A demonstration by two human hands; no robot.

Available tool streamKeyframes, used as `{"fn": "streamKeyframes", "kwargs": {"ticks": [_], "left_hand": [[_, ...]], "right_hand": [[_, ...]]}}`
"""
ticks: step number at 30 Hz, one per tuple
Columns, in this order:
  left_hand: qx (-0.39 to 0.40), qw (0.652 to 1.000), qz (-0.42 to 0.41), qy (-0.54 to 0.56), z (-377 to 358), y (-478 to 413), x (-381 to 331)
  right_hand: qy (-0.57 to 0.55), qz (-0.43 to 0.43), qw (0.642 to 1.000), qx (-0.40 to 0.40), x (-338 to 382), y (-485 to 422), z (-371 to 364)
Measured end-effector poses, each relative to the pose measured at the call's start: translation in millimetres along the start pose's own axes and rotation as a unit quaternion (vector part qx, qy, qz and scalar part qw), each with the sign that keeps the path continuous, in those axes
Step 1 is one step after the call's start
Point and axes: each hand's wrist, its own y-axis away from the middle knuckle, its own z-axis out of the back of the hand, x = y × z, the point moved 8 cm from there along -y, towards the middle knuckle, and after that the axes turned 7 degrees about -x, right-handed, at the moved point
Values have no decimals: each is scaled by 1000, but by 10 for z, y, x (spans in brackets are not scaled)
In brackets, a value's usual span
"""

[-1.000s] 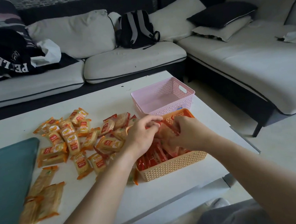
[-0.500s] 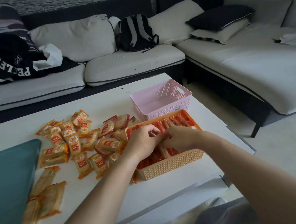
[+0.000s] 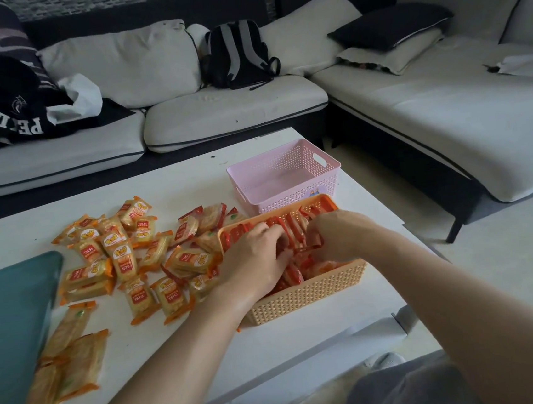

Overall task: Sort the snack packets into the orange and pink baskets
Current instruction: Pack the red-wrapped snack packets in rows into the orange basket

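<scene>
The orange basket (image 3: 308,296) sits on the white table (image 3: 174,178), close to the table's front edge. It is packed with red packets (image 3: 289,229) that stand in rows on their edges. Both hands are down inside the orange basket, side by side and almost touching. The left hand (image 3: 258,258) is at the left end of the basket. Its fingers bend down into the red packets, but I cannot tell if it holds one. The right hand (image 3: 341,236) is in the middle of the basket. Its fingers are curled, and they pinch some red packets near the left hand.

The pink basket (image 3: 291,196) stands just behind the orange basket, and the two touch. I can see no packets inside it from here.

To the left of the orange basket lies a pile of yellow packets (image 3: 126,259) with orange ends, all mixed up. A few of them touch the basket's left wall. Further left and nearer the front lie some long packets (image 3: 74,357) in a loose heap. A teal thing (image 3: 8,327) lies past them at the table's left edge.

Well behind the orange basket is a pale sofa (image 3: 233,113). A black backpack (image 3: 236,53) leans on it. A black top with white letters (image 3: 1,98) lies on it far to the left, and a dark cushion (image 3: 391,25) is on its right part.
</scene>
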Motion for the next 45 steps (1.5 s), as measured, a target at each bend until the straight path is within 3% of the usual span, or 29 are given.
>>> {"fn": "streamKeyframes", "kwargs": {"ticks": [2, 4, 7, 11, 14, 17, 25, 33, 37, 45], "left_hand": [[59, 996, 38, 52, -86, 13, 65], [102, 994, 45, 21, -157, 40, 102], [96, 993, 32, -52, -201, 48, 93], [69, 992, 38, -102, -240, 42, 37], [13, 997, 48, 67, -90, 19, 51], [-24, 952, 45, 301, 116, 6, -13], [-26, 890, 123, 438, -5, 3, 50], [-44, 936, 79, 339, -49, 2, 38], [-25, 972, -2, 233, -73, -7, -65], [-11, 971, 61, 230, -44, -85, 5]], "right_hand": [[-11, -10, 1000, 12, -11, 7, 37], [-49, -19, 998, -18, -75, 31, 195], [-187, -28, 979, -78, -232, 69, 406], [-285, -19, 945, -161, -329, 105, 561], [-339, -11, 927, -162, -292, 104, 574], [-347, 7, 925, -156, -201, 106, 559], [-316, 33, 939, -130, 94, 116, 485], [-390, 26, 917, -81, 68, 54, 257], [-391, -17, 916, -89, 62, 28, 56], [-120, -51, 984, -121, -193, 27, 283]]}}
